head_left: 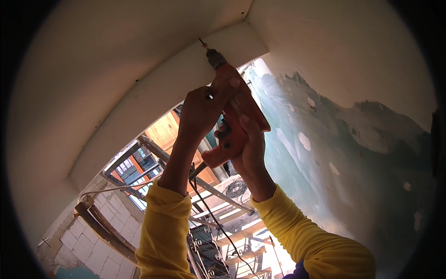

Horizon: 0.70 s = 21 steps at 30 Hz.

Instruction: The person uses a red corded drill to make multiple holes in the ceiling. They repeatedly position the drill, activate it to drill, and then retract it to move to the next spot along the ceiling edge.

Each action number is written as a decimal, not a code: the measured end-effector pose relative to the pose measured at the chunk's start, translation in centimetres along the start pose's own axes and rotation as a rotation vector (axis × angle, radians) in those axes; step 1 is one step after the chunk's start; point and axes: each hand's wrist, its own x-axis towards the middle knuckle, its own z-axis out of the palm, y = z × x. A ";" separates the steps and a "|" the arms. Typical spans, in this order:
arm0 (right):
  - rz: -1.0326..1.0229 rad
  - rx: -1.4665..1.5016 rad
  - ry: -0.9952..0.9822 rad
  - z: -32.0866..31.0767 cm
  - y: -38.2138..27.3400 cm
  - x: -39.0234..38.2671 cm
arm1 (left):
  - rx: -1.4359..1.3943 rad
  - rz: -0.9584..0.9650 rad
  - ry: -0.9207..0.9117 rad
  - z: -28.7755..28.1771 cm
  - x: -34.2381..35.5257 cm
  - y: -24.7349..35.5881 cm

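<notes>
Overhead, I hold a red power drill (254, 114) tilted up toward the white ceiling panel (116, 56). My left hand (200, 111) is closed around the front of its body, just behind the dark chuck (215, 58). Around the handle my right hand (252, 151) is wrapped, its fingers near the trigger. A thin dark bit (203, 43) sticks out of the chuck. Its tip appears at the seam between the panel and a white boxed edge (153, 88); whether it touches cannot be told. Several dark screw heads or holes dot the panel along the seam.
A black cord (223, 228) hangs below the drill. Lower down are wooden poles (104, 228), a stairway with metal scroll railing (200, 246), and a coiled cable (236, 188). A patchy painted wall (325, 153) rises on the right; a white block wall (100, 223) stands at lower left.
</notes>
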 end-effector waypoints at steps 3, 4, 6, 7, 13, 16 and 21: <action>0.002 0.008 0.004 0.0 0.1 0.1 | -0.004 0.006 0.009 0.0 0.1 -0.3; 0.001 0.013 0.005 0.1 0.2 0.1 | -0.005 0.013 0.013 0.1 0.2 -0.5; 0.002 0.018 0.000 0.3 0.4 0.0 | -0.021 0.064 0.031 0.0 0.4 -1.0; 0.002 0.020 -0.002 0.3 0.5 0.0 | -0.028 0.089 0.040 0.0 0.5 -1.2; -0.009 0.037 0.022 0.8 1.1 -0.1 | -0.007 0.048 0.039 -0.5 0.3 -1.0; -0.029 0.022 0.032 0.6 1.3 0.2 | 0.028 0.050 0.046 -0.4 0.6 -1.0; -0.034 0.042 0.032 0.6 1.7 0.4 | 0.006 0.058 0.040 -0.6 0.4 -0.5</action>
